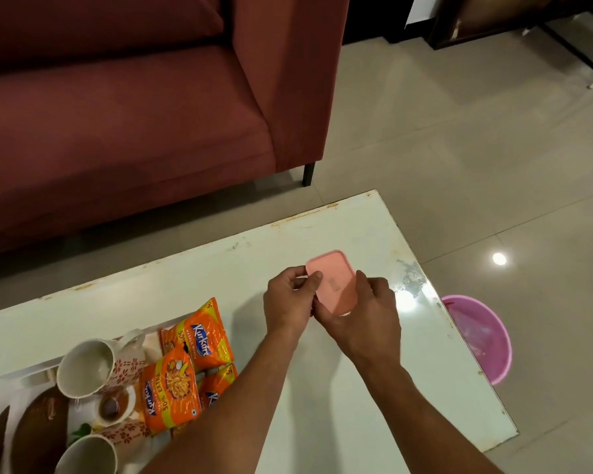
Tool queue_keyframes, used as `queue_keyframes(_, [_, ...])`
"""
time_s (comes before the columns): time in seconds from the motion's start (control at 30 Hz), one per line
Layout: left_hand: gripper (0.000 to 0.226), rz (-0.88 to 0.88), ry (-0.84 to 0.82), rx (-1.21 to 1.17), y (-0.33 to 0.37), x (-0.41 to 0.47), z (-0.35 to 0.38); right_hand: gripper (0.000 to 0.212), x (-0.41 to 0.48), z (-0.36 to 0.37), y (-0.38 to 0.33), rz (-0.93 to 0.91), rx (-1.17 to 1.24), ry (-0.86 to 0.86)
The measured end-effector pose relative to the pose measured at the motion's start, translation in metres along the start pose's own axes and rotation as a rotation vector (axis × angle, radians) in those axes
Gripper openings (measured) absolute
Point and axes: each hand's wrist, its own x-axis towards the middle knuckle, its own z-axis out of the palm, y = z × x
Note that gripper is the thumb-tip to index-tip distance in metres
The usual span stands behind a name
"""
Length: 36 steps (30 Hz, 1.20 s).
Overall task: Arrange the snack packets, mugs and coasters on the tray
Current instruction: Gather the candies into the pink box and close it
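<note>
A small pink box (332, 280) with a rounded lid is held just above the white table (356, 371), near its far right part. My left hand (290, 304) grips its left edge and my right hand (367, 316) cups its right and near side. At the lower left stands a white tray (24, 371) carrying two white mugs with red flower print (86, 367) (89, 455), brown oval coasters (38, 429) and a small dish (112, 407). Orange Kurkure snack packets (172, 388) (204, 336) lie on the tray's right side.
A maroon sofa (124, 114) stands beyond the table's far edge, one black leg near the table corner. A pink plastic tub (480, 336) sits on the tiled floor to the right of the table. Dark furniture legs show at the top right.
</note>
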Motion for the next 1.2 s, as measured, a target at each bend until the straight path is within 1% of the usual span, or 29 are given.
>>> queue_keyframes(0.03, [0.029,-0.004,0.007,0.017,-0.002,0.003,0.000,0.084,0.003,0.004,-0.001,-0.004,-0.024,-0.001])
queue_keyframes(0.13, [0.030,0.006,-0.003,0.047,-0.004,0.008,0.000,0.076,0.007,0.013,0.000,-0.033,-0.077,0.017])
queue_keyframes(0.23, [0.028,0.113,0.020,0.239,-0.002,0.013,0.002,0.078,0.008,0.020,0.005,-0.013,-0.151,0.075])
queue_keyframes(0.3, [0.030,0.177,0.029,0.356,0.001,0.015,0.003,0.079,0.008,0.025,0.007,0.026,-0.168,0.071])
queue_keyframes(0.4, [0.033,0.232,0.018,0.450,0.004,0.018,0.002,0.077,0.011,0.031,0.009,0.044,-0.164,0.066])
queue_keyframes(0.5, [0.035,0.264,0.007,0.469,0.005,0.020,0.000,0.075,0.015,0.035,0.009,0.030,-0.154,0.066])
queue_keyframes(0.6, [0.037,0.227,0.013,0.465,0.006,0.022,0.001,0.072,0.015,0.039,0.010,0.015,-0.171,0.058])
queue_keyframes(0.73, [0.031,0.194,-0.019,0.458,0.008,0.031,0.002,0.072,0.014,0.043,0.009,0.018,-0.187,0.074])
queue_keyframes(1.03, [0.019,0.198,-0.054,0.498,0.012,0.050,0.000,0.072,0.017,0.039,0.007,-0.013,-0.212,0.015])
queue_keyframes(1.13, [0.019,0.179,-0.084,0.499,0.014,0.054,-0.001,0.071,0.019,0.039,0.004,-0.006,-0.224,-0.006])
queue_keyframes(1.2, [0.022,0.130,-0.102,0.474,0.015,0.058,-0.001,0.073,0.019,0.039,0.002,0.005,-0.231,-0.012])
